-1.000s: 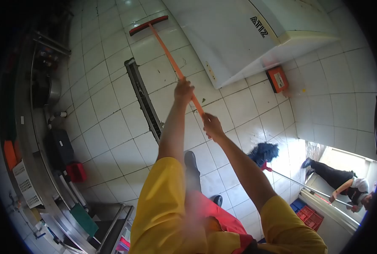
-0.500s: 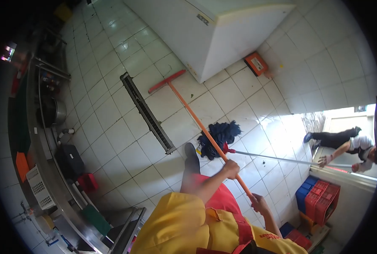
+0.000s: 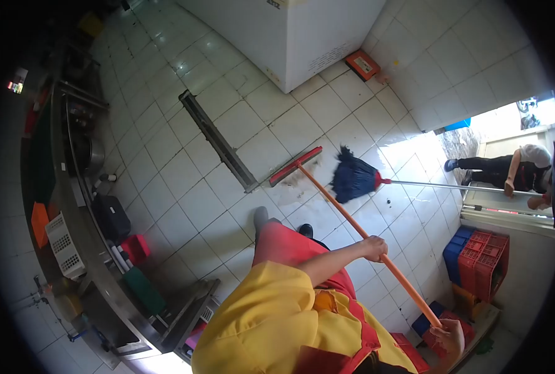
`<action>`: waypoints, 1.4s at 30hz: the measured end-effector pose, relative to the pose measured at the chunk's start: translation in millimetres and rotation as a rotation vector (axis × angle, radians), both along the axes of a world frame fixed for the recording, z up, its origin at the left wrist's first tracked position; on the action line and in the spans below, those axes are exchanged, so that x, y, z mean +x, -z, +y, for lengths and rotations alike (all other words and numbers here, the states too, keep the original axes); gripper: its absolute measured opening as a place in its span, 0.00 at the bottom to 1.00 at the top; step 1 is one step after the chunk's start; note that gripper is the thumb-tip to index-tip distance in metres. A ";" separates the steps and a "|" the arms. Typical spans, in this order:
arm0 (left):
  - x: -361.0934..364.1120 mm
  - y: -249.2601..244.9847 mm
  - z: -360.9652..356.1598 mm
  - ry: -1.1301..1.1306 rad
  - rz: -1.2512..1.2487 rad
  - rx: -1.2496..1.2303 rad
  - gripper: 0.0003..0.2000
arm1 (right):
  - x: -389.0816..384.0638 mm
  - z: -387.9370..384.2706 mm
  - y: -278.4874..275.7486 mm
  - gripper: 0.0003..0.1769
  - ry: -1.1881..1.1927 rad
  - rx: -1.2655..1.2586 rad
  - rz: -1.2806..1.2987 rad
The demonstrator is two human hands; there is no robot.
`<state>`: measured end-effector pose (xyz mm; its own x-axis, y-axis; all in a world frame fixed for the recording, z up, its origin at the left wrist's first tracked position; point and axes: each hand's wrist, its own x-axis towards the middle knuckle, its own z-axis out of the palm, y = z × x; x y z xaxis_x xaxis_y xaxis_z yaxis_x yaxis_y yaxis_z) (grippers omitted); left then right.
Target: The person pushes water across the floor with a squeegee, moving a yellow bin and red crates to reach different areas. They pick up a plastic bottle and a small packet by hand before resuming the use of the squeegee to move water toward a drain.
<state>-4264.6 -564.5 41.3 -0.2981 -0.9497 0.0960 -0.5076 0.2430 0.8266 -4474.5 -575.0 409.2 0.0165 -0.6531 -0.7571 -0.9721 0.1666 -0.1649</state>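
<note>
A floor squeegee (image 3: 352, 223) with a long orange handle and a red head slants across the head view. Its head lies on the wet tiles beside the near end of a dark floor drain (image 3: 218, 140). My left hand (image 3: 374, 248) is closed round the middle of the handle. Farther down, near the handle's end, my right hand (image 3: 450, 336) grips it too. Just right of the squeegee head, a mop (image 3: 355, 177) with dark strands and a red socket rests on the floor. Its pale pole runs to a co-worker (image 3: 526, 171) in the doorway, whose hands hold it.
A white chest freezer (image 3: 327, 37) stands ahead, with an orange box (image 3: 362, 65) by its corner. Red and blue crates (image 3: 477, 262) are stacked at the right. Along the left runs a steel counter (image 3: 97, 287) holding a white basket (image 3: 66, 246).
The squeegee head has come back from near the freezer to beside the drain's near end. Both my hands have shifted right, the right one also downward. The co-worker's mop has moved right and spread out.
</note>
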 end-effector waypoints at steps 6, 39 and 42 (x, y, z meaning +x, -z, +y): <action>128.4 -17.8 29.4 -0.173 -0.115 0.024 0.09 | 83.0 -18.0 26.2 0.09 -0.017 0.107 -0.110; 326.1 -61.9 134.1 -0.177 0.033 0.286 0.06 | 359.9 119.5 -43.9 0.06 -0.489 -0.294 0.326; 312.7 -73.9 136.8 -0.091 0.072 0.203 0.06 | 368.0 136.1 -68.4 0.06 -0.289 -0.286 0.362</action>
